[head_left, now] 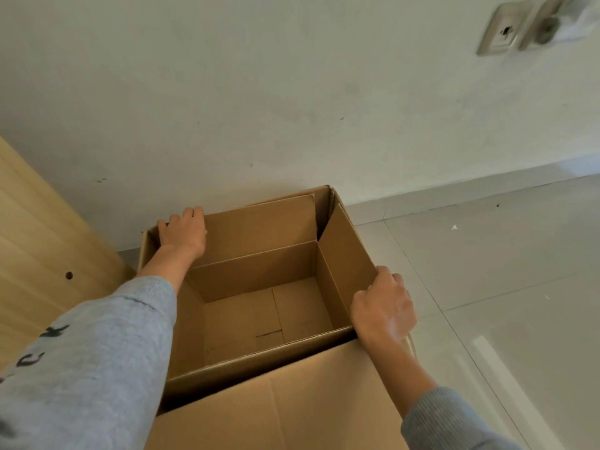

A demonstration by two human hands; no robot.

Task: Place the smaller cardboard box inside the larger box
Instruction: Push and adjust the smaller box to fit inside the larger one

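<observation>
The smaller cardboard box (256, 271) is open and empty, and its floor shows. It sits down inside the larger box (285, 404), whose near flap spreads toward me and whose far corner shows just behind it. A dark gap runs between the two near walls. My left hand (183, 230) curls over the top edge of the upright far flap at its left corner. My right hand (383, 306) grips the near end of the upright right flap. Both flaps seem to belong to the smaller box.
The boxes stand on a pale tiled floor (503, 271) against a white wall (259, 108). A light wooden panel (42, 241) leans close on the left. Wall sockets (506, 30) sit high at the right. Grey sleeves cover both forearms.
</observation>
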